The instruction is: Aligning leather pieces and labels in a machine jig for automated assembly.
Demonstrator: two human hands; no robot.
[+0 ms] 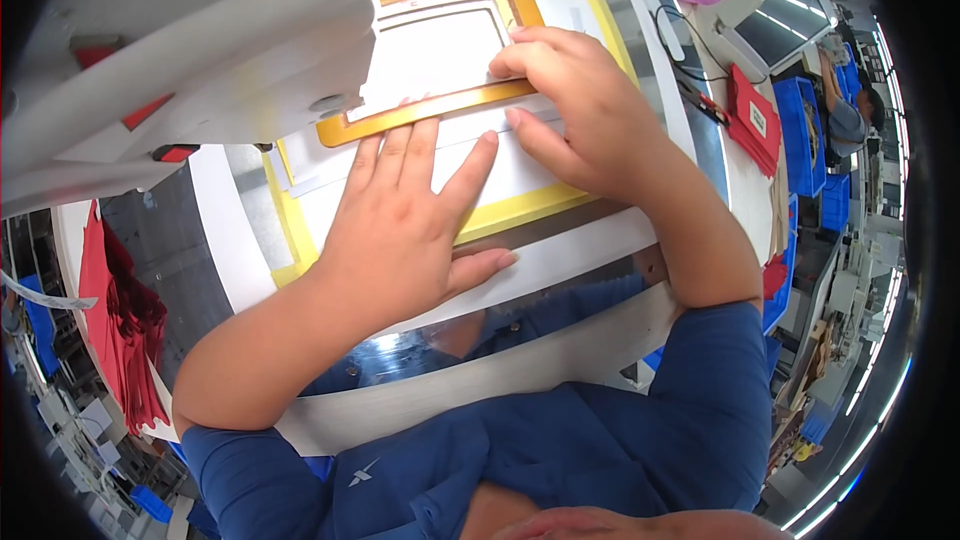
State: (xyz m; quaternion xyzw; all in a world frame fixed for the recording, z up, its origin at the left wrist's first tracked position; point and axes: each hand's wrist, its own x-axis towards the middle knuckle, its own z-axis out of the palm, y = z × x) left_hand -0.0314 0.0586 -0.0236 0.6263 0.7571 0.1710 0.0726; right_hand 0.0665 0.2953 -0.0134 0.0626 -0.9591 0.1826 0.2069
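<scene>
An orange-yellow flat frame lies under the white machine head, around a white panel with a dark line along its far edge. My left hand lies flat with its fingers spread on the white sheet just before the frame's near bar. Some of its fingertips seem to reach beneath that bar. At the near right corner my right hand is curled around the frame, its thumb on the near side of the bar and bent fingers over the white panel. Yellow tape borders the white sheet.
The white machine arm covers the upper left, close above my left hand. Red cloth pieces hang at the left edge. To the right are snips, a red fabric stack, a screen and blue bins. Another person sits beyond.
</scene>
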